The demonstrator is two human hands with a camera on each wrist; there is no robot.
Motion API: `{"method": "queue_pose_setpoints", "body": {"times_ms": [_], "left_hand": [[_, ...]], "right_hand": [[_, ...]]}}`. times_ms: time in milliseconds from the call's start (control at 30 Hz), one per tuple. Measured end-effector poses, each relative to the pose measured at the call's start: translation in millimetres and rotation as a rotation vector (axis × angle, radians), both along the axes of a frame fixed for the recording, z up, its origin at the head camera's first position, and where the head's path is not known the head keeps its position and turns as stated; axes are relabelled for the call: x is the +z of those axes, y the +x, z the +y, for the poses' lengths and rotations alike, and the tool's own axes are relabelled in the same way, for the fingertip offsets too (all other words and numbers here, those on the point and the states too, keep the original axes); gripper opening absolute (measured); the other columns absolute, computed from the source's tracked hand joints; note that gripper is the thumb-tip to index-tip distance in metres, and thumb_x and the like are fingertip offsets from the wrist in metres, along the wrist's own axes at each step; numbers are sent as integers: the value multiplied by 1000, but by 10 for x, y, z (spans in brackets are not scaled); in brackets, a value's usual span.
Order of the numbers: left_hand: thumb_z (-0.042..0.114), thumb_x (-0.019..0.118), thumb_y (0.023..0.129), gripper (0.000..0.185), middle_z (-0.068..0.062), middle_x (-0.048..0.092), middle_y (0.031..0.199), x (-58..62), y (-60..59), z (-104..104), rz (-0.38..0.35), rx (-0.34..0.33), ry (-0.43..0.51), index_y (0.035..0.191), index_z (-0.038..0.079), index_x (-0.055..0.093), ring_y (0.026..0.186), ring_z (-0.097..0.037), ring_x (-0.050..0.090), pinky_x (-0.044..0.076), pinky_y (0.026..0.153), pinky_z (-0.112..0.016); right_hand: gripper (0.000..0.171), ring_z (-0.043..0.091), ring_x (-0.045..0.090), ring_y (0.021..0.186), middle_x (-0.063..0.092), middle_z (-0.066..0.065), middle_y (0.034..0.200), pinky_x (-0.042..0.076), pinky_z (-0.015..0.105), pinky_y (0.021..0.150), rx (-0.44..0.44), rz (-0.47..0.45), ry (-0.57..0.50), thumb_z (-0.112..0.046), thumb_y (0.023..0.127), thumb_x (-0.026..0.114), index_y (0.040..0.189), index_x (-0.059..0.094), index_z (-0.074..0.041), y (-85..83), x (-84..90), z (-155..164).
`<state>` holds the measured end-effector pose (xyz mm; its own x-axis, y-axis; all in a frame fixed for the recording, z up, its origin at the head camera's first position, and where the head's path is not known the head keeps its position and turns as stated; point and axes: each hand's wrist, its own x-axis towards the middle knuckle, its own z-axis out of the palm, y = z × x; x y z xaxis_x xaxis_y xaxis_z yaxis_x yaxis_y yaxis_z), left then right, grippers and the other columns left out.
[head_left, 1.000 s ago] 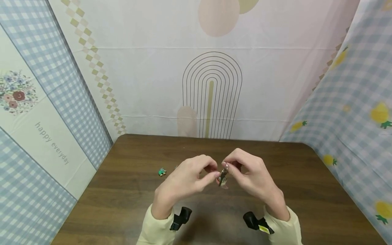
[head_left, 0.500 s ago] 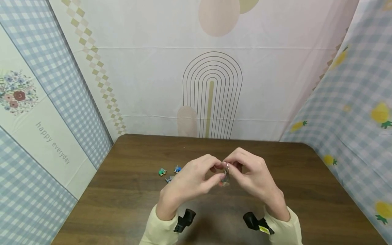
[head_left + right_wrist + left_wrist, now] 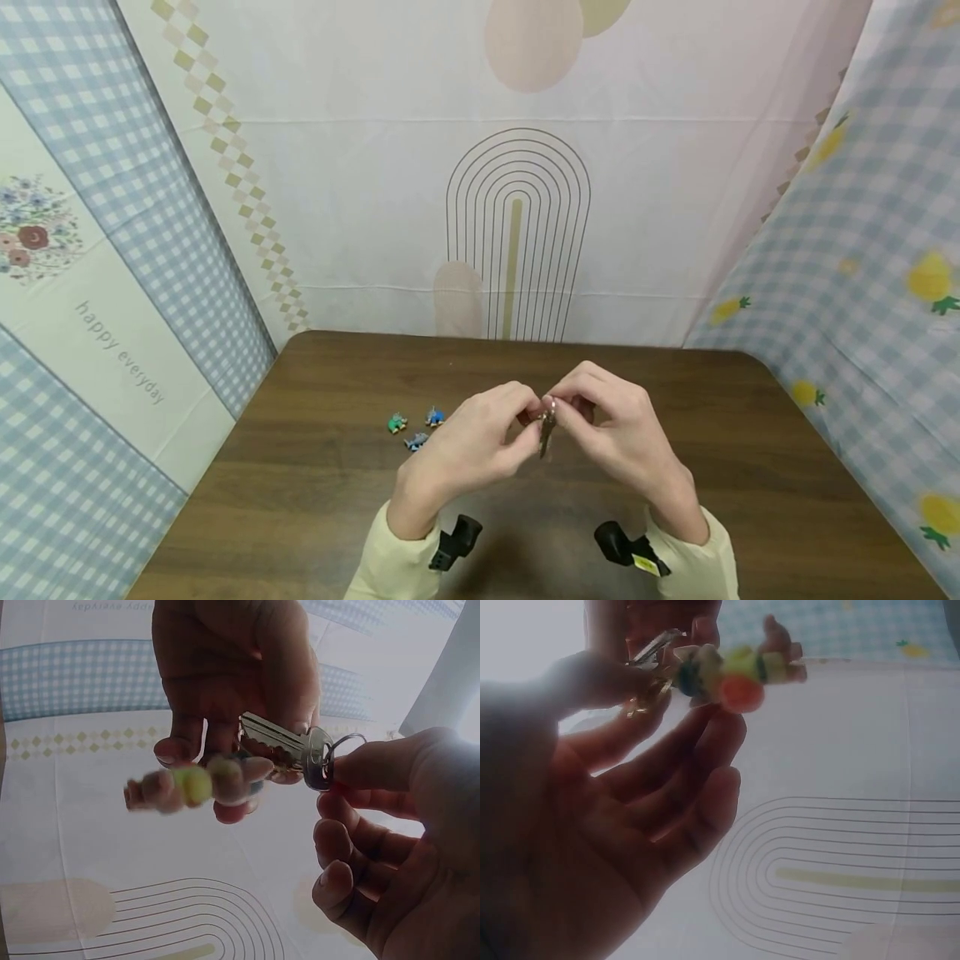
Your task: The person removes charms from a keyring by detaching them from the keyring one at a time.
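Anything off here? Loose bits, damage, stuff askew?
Nothing looks damaged. Both hands, left hand and right hand, pinch a silver key on a metal split ring with a small colourful figure charm above the brown wooden table. Three tiny blue-green charms lie scattered loose beside the left hand.

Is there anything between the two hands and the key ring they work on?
Nothing visible: the left hand and the right hand both pinch the key ring directly, with the key and a small charm hanging from it.

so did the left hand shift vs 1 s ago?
Yes. The left hand has moved slightly right along the table, uncovering the blue charms beside the green charm; it still pinches the keyring.
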<state>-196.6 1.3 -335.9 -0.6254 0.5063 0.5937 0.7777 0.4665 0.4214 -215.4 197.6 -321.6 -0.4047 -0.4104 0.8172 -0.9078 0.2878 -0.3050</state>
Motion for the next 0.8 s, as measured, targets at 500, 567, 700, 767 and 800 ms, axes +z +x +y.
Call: {"method": "queue_pose_setpoints", "body": {"times_ms": [500,567,700,767,800], "left_hand": [[7,55,97,12,7,63,85,-27,-45,20,9,-17,58,105,12,63,65,1,47,40,61,-9],[6,55,97,16,7,62,84,-24,-42,21,17,-27,68,110,12,62,62,1,44,37,59,-8],[7,55,98,16,6,63,83,-15,-41,25,25,-46,85,112,12,62,63,1,46,40,59,-10],[7,56,97,16,5,65,86,-14,-47,30,22,-58,88,111,11,63,65,0,49,43,61,-10],[7,56,97,16,5,65,87,-12,-47,33,17,-62,90,111,10,63,66,0,50,44,62,-10]], "right_hand": [[26,-1,47,63,60,-8,77,39,12,52,-8,19,-40,11,77,70,83,69,-15,3,-1,-7],[27,-1,47,63,59,-8,76,39,12,52,-23,17,-46,10,77,69,83,68,-16,7,0,1],[27,-1,47,64,57,-9,76,40,13,53,-40,11,-51,10,77,68,83,68,-16,9,2,9],[26,-1,47,64,58,-8,76,40,13,53,-42,9,-59,10,77,68,83,67,-16,9,2,8],[26,0,48,64,58,-8,77,40,14,53,-41,9,-66,10,77,68,83,67,-15,9,2,7]]}}
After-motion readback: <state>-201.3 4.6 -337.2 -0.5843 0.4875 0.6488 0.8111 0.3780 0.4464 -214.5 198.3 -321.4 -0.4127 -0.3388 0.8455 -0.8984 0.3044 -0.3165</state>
